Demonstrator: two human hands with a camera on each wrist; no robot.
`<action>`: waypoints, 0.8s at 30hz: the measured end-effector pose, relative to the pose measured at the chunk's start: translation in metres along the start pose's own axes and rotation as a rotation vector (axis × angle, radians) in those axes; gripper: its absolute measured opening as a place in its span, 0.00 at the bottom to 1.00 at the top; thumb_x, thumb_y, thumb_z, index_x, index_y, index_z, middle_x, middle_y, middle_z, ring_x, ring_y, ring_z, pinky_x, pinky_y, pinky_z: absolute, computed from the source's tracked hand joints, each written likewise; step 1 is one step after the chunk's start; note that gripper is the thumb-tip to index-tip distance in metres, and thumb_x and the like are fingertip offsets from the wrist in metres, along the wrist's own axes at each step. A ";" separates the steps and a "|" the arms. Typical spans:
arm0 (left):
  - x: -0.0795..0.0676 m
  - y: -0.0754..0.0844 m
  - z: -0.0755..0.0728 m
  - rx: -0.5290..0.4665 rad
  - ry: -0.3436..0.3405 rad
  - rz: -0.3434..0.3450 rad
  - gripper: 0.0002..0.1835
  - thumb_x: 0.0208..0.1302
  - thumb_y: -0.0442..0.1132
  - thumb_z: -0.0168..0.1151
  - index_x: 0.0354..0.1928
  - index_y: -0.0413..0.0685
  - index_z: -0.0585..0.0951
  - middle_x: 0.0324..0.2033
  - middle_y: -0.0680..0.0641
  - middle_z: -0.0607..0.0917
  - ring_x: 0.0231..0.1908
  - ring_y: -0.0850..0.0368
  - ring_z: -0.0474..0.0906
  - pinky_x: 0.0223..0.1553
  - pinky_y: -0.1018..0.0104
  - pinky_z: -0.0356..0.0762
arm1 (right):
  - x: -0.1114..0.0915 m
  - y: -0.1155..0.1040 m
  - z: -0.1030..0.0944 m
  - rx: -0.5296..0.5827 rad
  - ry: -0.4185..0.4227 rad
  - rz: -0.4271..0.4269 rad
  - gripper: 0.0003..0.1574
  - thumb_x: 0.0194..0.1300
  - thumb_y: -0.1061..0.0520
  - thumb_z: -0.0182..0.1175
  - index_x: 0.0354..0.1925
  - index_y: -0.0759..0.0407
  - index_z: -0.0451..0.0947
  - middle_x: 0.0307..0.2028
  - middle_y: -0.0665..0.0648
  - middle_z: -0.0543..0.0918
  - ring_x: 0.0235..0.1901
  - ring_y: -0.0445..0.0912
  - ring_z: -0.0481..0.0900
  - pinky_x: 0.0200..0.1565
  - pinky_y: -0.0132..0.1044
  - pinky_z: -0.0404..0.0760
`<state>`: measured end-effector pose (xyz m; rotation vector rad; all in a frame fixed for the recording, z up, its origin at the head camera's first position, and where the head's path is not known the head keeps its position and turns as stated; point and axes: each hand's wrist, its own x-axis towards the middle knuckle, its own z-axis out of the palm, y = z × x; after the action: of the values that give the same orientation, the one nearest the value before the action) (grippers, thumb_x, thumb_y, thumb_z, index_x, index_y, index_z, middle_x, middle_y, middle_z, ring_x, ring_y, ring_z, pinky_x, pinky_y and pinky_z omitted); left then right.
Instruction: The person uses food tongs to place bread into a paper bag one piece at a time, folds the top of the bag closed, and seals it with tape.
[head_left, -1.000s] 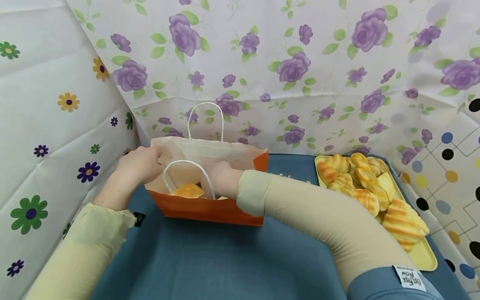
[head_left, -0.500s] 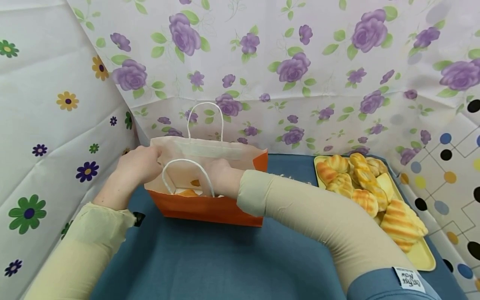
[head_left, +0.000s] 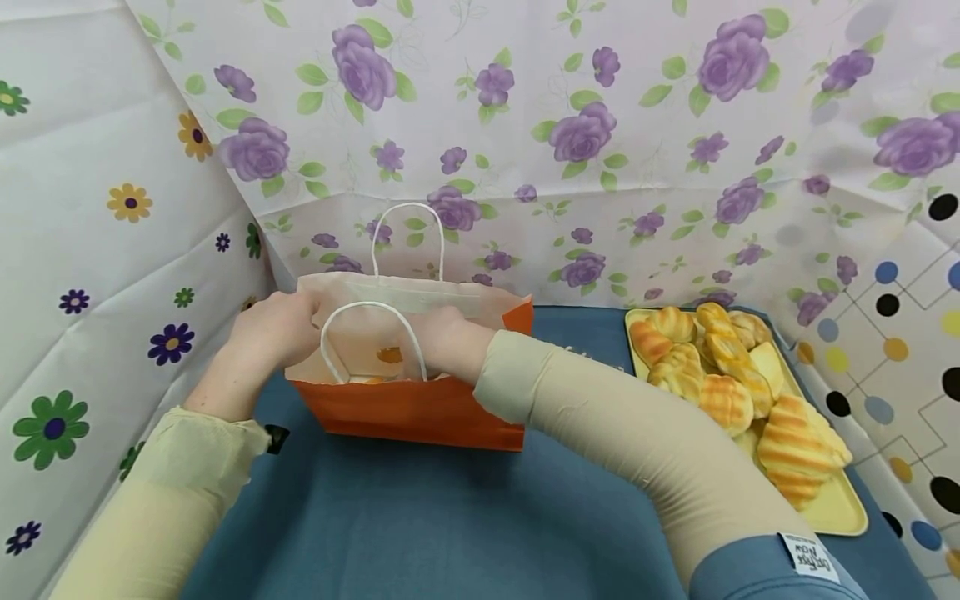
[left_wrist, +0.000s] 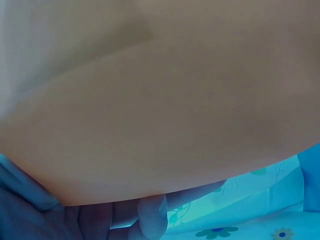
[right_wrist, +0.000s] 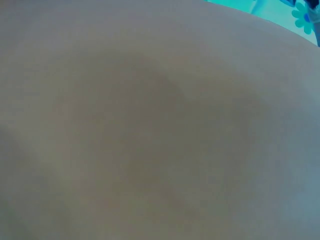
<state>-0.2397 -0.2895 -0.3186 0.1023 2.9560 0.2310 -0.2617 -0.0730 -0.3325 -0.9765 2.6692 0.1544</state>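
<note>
An orange paper bag [head_left: 420, 412] with a pale inside and white handles stands on the blue tabletop in the head view. My left hand [head_left: 277, 329] grips its left edge, fingers curled at the rim; some fingers [left_wrist: 150, 220] show low in the left wrist view. My right hand [head_left: 446, 337] reaches over the front rim into the bag. Its fingertips are hidden inside, so I cannot tell what they hold. Through the opening shows a small orange-brown patch [head_left: 390, 355]. A sliver of golden bread [head_left: 371, 380] peeks above the front rim, behind the front handle [head_left: 367, 305].
A yellow tray [head_left: 851, 508] with several bread pieces [head_left: 723, 400] stands at the right. A small black object [head_left: 277, 438] lies beside my left cuff. Flowered cloth [head_left: 585, 167] hangs close behind the bag. Blurred close surfaces fill most of both wrist views.
The bag's front rim and front handle have risen slightly. Less of the golden bread shows inside, and the orange-brown patch has come into view. My right hand has shifted slightly upward; my left stays put.
</note>
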 end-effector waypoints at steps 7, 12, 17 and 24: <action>0.001 0.001 0.000 -0.016 -0.003 -0.002 0.14 0.74 0.38 0.55 0.54 0.38 0.80 0.44 0.32 0.85 0.38 0.38 0.83 0.34 0.44 0.79 | -0.007 0.006 -0.005 0.009 -0.003 0.016 0.11 0.71 0.44 0.63 0.45 0.46 0.86 0.48 0.46 0.86 0.40 0.43 0.79 0.42 0.39 0.80; 0.001 0.002 0.002 -0.022 -0.006 -0.006 0.14 0.75 0.38 0.56 0.54 0.37 0.80 0.41 0.34 0.85 0.35 0.40 0.83 0.32 0.47 0.78 | -0.016 0.014 -0.013 0.051 -0.094 0.061 0.29 0.74 0.30 0.60 0.58 0.47 0.85 0.47 0.49 0.86 0.37 0.42 0.81 0.41 0.38 0.80; 0.000 0.002 0.003 -0.014 0.003 -0.018 0.11 0.75 0.41 0.59 0.47 0.39 0.80 0.38 0.35 0.85 0.37 0.39 0.83 0.33 0.45 0.79 | -0.023 0.023 -0.023 0.092 -0.179 0.058 0.37 0.71 0.20 0.56 0.46 0.48 0.86 0.31 0.48 0.84 0.29 0.43 0.81 0.36 0.38 0.77; 0.000 0.001 0.002 -0.018 0.005 -0.021 0.11 0.76 0.42 0.60 0.47 0.40 0.80 0.39 0.34 0.85 0.36 0.40 0.83 0.32 0.47 0.81 | -0.037 0.038 -0.030 0.147 -0.116 0.028 0.35 0.72 0.22 0.57 0.46 0.48 0.85 0.35 0.51 0.85 0.35 0.46 0.81 0.40 0.43 0.78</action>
<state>-0.2389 -0.2878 -0.3205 0.0688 2.9580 0.2547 -0.2661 -0.0272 -0.2930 -0.8578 2.5484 0.0192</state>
